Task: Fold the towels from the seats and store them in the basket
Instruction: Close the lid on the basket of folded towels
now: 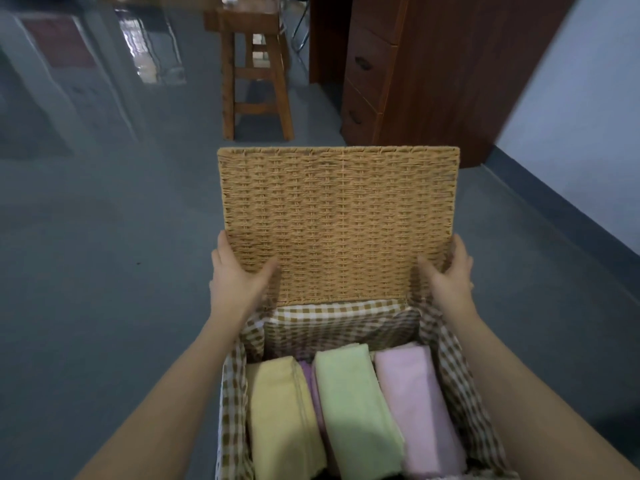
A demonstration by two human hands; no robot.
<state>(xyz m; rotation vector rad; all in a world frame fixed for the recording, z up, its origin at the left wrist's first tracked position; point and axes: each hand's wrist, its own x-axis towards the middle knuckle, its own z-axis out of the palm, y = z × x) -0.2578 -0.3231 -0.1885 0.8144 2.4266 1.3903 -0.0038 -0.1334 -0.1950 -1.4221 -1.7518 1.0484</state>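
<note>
A basket (460, 382) lined with brown checked cloth stands below me on the floor. Its woven lid (339, 220) stands raised at the far side. My left hand (235, 275) grips the lid's left edge, thumb on the inner face. My right hand (448, 271) grips the right edge the same way. Inside lie folded towels side by side: a yellow towel (282, 414), a green towel (353, 403) and a pink towel (419, 407). A sliver of another pinkish towel (306, 370) shows between yellow and green.
A wooden stool (256, 67) stands on the grey floor beyond the basket. A brown chest of drawers (408, 71) stands at the back right against a pale wall (588, 116). Open floor lies to the left.
</note>
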